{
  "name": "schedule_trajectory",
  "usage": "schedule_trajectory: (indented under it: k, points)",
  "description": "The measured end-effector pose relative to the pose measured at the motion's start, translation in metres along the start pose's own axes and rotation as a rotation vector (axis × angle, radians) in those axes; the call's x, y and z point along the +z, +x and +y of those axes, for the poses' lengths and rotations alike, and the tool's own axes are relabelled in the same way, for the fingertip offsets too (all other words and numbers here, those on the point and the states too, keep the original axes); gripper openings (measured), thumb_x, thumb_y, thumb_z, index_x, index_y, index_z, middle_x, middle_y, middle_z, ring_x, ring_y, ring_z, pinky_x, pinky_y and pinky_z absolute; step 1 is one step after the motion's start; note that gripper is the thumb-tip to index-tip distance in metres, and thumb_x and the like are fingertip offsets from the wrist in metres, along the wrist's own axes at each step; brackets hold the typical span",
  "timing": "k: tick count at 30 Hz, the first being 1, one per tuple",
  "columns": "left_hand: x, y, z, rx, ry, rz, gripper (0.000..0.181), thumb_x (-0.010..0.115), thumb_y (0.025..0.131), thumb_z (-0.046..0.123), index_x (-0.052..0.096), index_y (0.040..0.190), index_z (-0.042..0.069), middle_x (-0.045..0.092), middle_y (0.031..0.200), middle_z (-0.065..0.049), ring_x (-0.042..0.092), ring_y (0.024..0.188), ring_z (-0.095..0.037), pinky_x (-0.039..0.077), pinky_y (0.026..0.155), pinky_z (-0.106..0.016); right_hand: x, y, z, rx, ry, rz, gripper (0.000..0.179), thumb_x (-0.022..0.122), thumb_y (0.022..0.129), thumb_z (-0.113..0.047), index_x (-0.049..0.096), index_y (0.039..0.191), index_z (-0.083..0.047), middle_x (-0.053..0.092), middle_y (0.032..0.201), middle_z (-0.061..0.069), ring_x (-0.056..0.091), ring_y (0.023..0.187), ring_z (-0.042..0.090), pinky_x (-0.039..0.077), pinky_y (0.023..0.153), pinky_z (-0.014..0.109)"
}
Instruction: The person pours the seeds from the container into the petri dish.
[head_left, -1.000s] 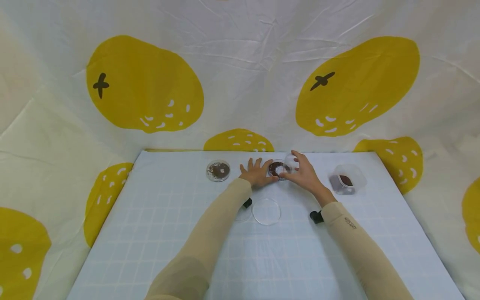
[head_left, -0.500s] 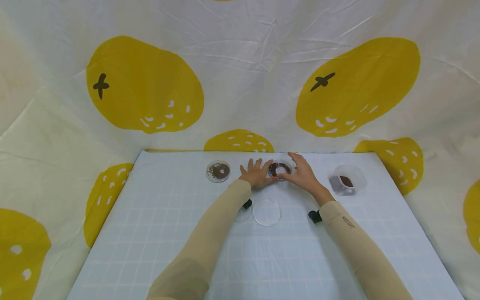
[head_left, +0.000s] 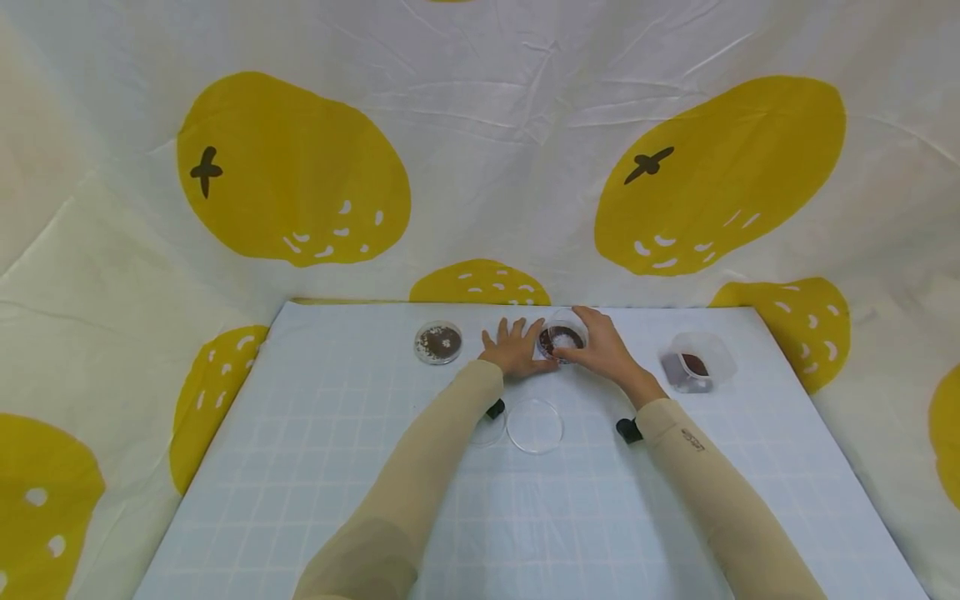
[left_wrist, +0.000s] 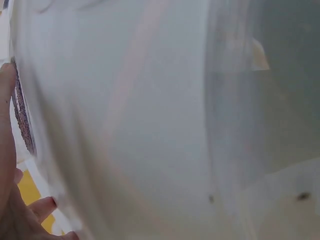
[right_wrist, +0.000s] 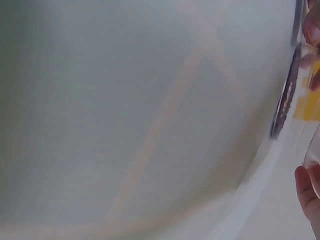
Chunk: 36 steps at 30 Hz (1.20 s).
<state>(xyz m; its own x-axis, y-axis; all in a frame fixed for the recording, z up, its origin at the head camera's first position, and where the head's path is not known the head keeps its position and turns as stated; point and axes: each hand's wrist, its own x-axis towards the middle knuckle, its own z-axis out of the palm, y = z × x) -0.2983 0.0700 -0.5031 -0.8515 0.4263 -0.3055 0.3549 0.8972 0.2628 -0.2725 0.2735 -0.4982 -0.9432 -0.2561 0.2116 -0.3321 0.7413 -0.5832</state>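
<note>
Plainly, your left hand lies with its fingers spread near the table's far edge, thumb and forefinger at the left side of a filled petri dish; dark brown granules ring a whitish patch inside it; your right hand pinches a clear lid between thumb and fingers, just over that dish, though whether lid and dish touch you cannot tell; to the left, also near the far edge, sits a second petri dish of brown granules with white bits along one side; nearer you lie a clear disc and, beside it, another clear round piece partly hidden by your left sleeve; towards the far right corner stands a clear plastic tub with dark brown contents.
</note>
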Motion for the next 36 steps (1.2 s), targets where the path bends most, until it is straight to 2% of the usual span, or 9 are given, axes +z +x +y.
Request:
schedule_trajectory:
  k: [6, 13, 18, 23, 36]
  points:
    - [-0.001, -0.001, 0.001, -0.021, 0.031, -0.014, 0.101, 0.054, 0.087, 0.075, 0.009, 0.162, 0.025, 0.008, 0.167, -0.007, 0.002, 0.150, -0.040, 0.010, 0.111, -0.070, 0.002, 0.006, -0.002, -0.036, -0.072, -0.040, 0.087, 0.087, 0.078, -0.029, 0.045, 0.141, 0.013, 0.047, 0.143, 0.032, 0.042, 0.132, 0.048, 0.030, 0.110, 0.059]
    - [0.000, -0.001, 0.001, -0.033, 0.060, -0.015, 0.101, 0.053, 0.087, 0.075, 0.014, 0.162, 0.020, 0.008, 0.167, -0.006, 0.003, 0.150, -0.040, 0.013, 0.112, -0.069, 0.004, 0.013, -0.005, 0.009, -0.168, -0.115, 0.085, 0.084, 0.079, -0.038, 0.048, 0.139, 0.011, 0.052, 0.139, 0.029, 0.045, 0.126, 0.049, 0.034, 0.106, 0.061]
    - [-0.003, -0.006, 0.003, -0.024, 0.055, -0.011, 0.100, 0.055, 0.088, 0.073, 0.015, 0.162, 0.019, 0.008, 0.167, -0.007, 0.003, 0.150, -0.041, 0.013, 0.111, -0.070, 0.007, 0.015, -0.005, 0.049, -0.191, -0.146, 0.084, 0.083, 0.081, -0.041, 0.049, 0.140, 0.009, 0.052, 0.140, 0.026, 0.044, 0.125, 0.048, 0.034, 0.106, 0.060]
    - [-0.006, -0.009, 0.004, -0.018, 0.062, -0.016, 0.101, 0.055, 0.088, 0.074, 0.015, 0.162, 0.019, 0.008, 0.167, -0.007, 0.003, 0.150, -0.041, 0.014, 0.111, -0.070, 0.009, 0.015, -0.006, 0.050, -0.213, -0.154, 0.085, 0.083, 0.081, -0.041, 0.048, 0.139, 0.010, 0.052, 0.139, 0.027, 0.045, 0.125, 0.049, 0.034, 0.106, 0.061]
    - [-0.005, -0.007, 0.003, -0.016, 0.058, -0.029, 0.102, 0.054, 0.088, 0.074, 0.013, 0.162, 0.019, 0.006, 0.167, -0.006, 0.002, 0.150, -0.041, 0.013, 0.111, -0.071, 0.015, 0.018, -0.001, 0.066, -0.215, -0.171, 0.089, 0.082, 0.081, -0.042, 0.044, 0.143, 0.009, 0.049, 0.144, 0.027, 0.042, 0.127, 0.048, 0.033, 0.107, 0.060]
